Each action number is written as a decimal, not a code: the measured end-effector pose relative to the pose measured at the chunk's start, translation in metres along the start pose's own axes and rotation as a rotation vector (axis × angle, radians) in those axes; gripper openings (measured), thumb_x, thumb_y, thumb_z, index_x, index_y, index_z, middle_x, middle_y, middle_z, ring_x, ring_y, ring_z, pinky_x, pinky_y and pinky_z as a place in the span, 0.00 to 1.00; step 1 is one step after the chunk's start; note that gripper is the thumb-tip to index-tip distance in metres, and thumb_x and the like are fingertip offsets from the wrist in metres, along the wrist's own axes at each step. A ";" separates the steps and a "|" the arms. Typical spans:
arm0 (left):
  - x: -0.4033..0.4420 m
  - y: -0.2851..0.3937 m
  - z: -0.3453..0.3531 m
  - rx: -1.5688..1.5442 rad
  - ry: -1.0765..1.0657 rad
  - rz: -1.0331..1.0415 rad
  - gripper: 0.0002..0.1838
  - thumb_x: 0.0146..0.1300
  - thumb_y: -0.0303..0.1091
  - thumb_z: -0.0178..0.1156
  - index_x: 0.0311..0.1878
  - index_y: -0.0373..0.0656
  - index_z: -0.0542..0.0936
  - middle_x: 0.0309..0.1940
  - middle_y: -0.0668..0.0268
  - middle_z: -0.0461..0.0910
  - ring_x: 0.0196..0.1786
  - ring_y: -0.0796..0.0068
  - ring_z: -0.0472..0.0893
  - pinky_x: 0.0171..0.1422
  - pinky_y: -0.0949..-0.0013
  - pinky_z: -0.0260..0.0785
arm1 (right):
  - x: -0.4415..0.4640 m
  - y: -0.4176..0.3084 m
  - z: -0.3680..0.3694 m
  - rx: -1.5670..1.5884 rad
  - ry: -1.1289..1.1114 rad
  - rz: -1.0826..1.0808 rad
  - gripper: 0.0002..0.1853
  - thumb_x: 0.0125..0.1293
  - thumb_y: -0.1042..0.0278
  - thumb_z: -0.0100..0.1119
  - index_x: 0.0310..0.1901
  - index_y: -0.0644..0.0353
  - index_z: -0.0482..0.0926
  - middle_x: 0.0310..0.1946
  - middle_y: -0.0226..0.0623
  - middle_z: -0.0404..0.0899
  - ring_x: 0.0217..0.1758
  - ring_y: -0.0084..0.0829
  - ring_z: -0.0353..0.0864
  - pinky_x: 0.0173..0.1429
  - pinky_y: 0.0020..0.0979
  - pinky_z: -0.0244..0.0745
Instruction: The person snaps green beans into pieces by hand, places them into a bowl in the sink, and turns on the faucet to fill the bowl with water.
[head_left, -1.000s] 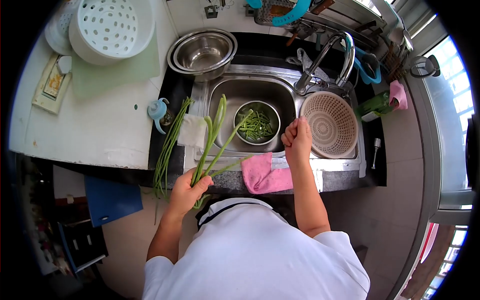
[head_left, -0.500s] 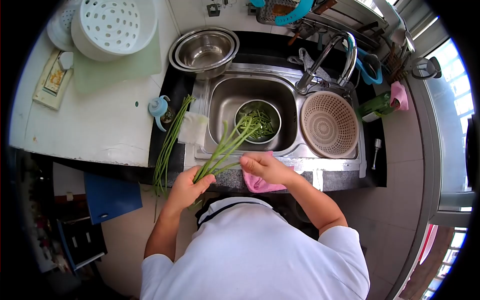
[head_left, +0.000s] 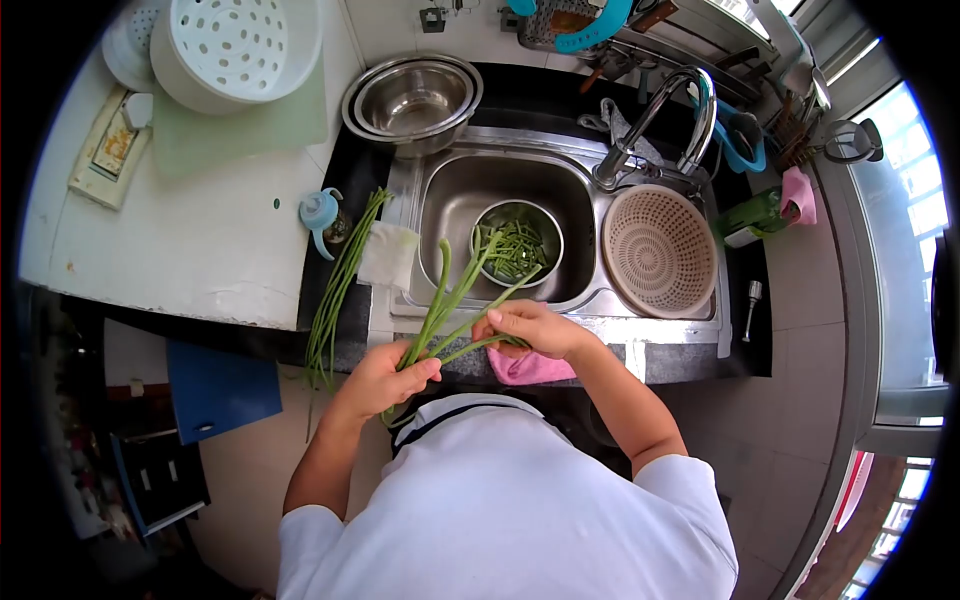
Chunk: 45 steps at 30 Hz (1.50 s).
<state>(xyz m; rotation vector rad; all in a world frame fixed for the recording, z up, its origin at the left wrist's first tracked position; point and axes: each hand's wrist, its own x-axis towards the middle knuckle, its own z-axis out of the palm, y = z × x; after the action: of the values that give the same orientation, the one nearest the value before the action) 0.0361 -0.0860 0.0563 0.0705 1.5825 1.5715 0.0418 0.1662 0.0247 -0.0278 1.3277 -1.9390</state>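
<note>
A bunch of long green garlic scapes (head_left: pixel 434 315) is gripped in my left hand (head_left: pixel 385 380), in front of the sink's near edge. My right hand (head_left: pixel 530 328) is closed on one or more scapes at the bunch's right side, fingers pinched near the stalks. Behind the hands, a steel bowl (head_left: pixel 558 232) with short cut green pieces (head_left: pixel 516 247) sits in the sink (head_left: pixel 450 185). More whole scapes (head_left: pixel 345 280) lie across the dark counter edge, left of my left hand. Under my right hand is a pink cloth (head_left: pixel 530 368).
A beige colander (head_left: pixel 660 250) rests on the drainboard under the faucet (head_left: pixel 640 130). Nested steel basins (head_left: pixel 412 100) stand behind the sink's left corner. Left of the sink are a blue-lidded bottle (head_left: pixel 320 212) and a white cloth (head_left: pixel 388 255). A green bottle (head_left: pixel 750 215) stands at right.
The scapes in my left hand now stand more upright. My right hand has shifted slightly left, and a stalk now bends beside its fingers.
</note>
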 end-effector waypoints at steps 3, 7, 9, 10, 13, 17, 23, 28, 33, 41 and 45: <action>0.002 0.004 -0.002 0.071 -0.022 -0.035 0.11 0.62 0.36 0.57 0.32 0.37 0.75 0.17 0.75 0.68 0.16 0.89 0.61 0.18 0.82 0.51 | 0.013 0.013 0.007 -0.539 -0.157 -0.322 0.16 0.68 0.56 0.49 0.38 0.63 0.77 0.23 0.29 0.69 0.19 0.17 0.60 0.23 0.18 0.55; 0.001 0.001 -0.006 0.126 0.039 0.031 0.11 0.62 0.35 0.56 0.33 0.35 0.74 0.16 0.75 0.66 0.16 0.89 0.60 0.19 0.83 0.50 | 0.009 0.012 0.005 -0.610 -0.129 -0.409 0.17 0.68 0.56 0.48 0.33 0.63 0.76 0.21 0.27 0.67 0.18 0.16 0.58 0.22 0.18 0.53; 0.000 -0.004 -0.012 0.094 0.096 0.085 0.11 0.62 0.35 0.57 0.33 0.36 0.74 0.16 0.75 0.66 0.16 0.89 0.60 0.19 0.83 0.50 | 0.001 0.009 0.006 -0.122 0.129 -0.246 0.16 0.69 0.58 0.47 0.28 0.60 0.71 0.19 0.25 0.62 0.16 0.16 0.56 0.21 0.19 0.50; -0.001 -0.005 -0.013 0.063 0.153 0.137 0.11 0.62 0.36 0.57 0.34 0.36 0.75 0.16 0.75 0.66 0.16 0.90 0.60 0.19 0.83 0.50 | 0.004 0.012 0.008 -0.123 0.127 -0.245 0.16 0.69 0.58 0.47 0.28 0.60 0.71 0.19 0.25 0.62 0.16 0.16 0.56 0.21 0.19 0.50; 0.001 -0.007 -0.001 0.001 0.139 0.146 0.11 0.62 0.36 0.57 0.34 0.36 0.75 0.16 0.76 0.65 0.17 0.90 0.60 0.19 0.83 0.49 | 0.018 0.019 0.025 0.304 0.416 -0.412 0.16 0.69 0.58 0.45 0.24 0.55 0.62 0.16 0.23 0.54 0.15 0.18 0.50 0.19 0.22 0.45; -0.010 -0.008 -0.005 -0.059 0.091 0.116 0.09 0.62 0.34 0.57 0.33 0.37 0.75 0.16 0.75 0.65 0.17 0.90 0.60 0.19 0.82 0.49 | 0.030 0.022 -0.003 0.775 0.632 -0.510 0.14 0.69 0.59 0.42 0.26 0.54 0.62 0.17 0.25 0.55 0.15 0.20 0.51 0.19 0.22 0.48; -0.013 -0.004 -0.014 -0.032 -0.052 0.023 0.09 0.61 0.34 0.58 0.32 0.36 0.76 0.16 0.75 0.67 0.16 0.89 0.61 0.19 0.82 0.50 | 0.007 0.024 -0.008 0.143 0.171 -0.167 0.08 0.68 0.64 0.46 0.43 0.58 0.71 0.28 0.29 0.69 0.22 0.18 0.65 0.22 0.19 0.53; -0.004 0.003 -0.015 0.091 -0.129 -0.047 0.11 0.62 0.36 0.57 0.33 0.36 0.76 0.16 0.75 0.67 0.17 0.89 0.62 0.20 0.81 0.51 | 0.009 0.016 0.019 -0.150 -0.149 0.082 0.14 0.68 0.57 0.48 0.36 0.60 0.74 0.22 0.25 0.66 0.22 0.17 0.62 0.23 0.20 0.56; 0.000 -0.007 -0.015 0.109 0.061 0.040 0.09 0.62 0.34 0.56 0.34 0.36 0.75 0.16 0.75 0.68 0.16 0.90 0.61 0.19 0.84 0.50 | 0.016 0.025 0.031 -0.303 0.041 -0.176 0.17 0.69 0.53 0.45 0.27 0.56 0.68 0.19 0.22 0.60 0.20 0.15 0.57 0.22 0.21 0.52; -0.008 -0.011 -0.004 0.041 0.155 0.132 0.09 0.62 0.34 0.57 0.33 0.37 0.76 0.17 0.74 0.68 0.18 0.89 0.63 0.21 0.82 0.53 | 0.034 0.025 0.004 0.400 0.661 -0.505 0.16 0.70 0.57 0.43 0.26 0.56 0.64 0.18 0.25 0.59 0.15 0.17 0.55 0.18 0.20 0.47; -0.008 -0.007 -0.011 0.042 0.037 0.001 0.10 0.61 0.35 0.58 0.32 0.37 0.77 0.17 0.75 0.69 0.19 0.88 0.65 0.23 0.81 0.56 | 0.020 0.027 -0.007 0.105 0.359 -0.214 0.12 0.69 0.59 0.46 0.34 0.60 0.71 0.23 0.28 0.68 0.20 0.18 0.64 0.19 0.18 0.52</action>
<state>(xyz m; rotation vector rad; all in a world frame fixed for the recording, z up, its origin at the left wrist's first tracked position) 0.0384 -0.1005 0.0531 0.0653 1.6445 1.5481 0.0403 0.1554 -0.0082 0.2502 1.4990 -2.2697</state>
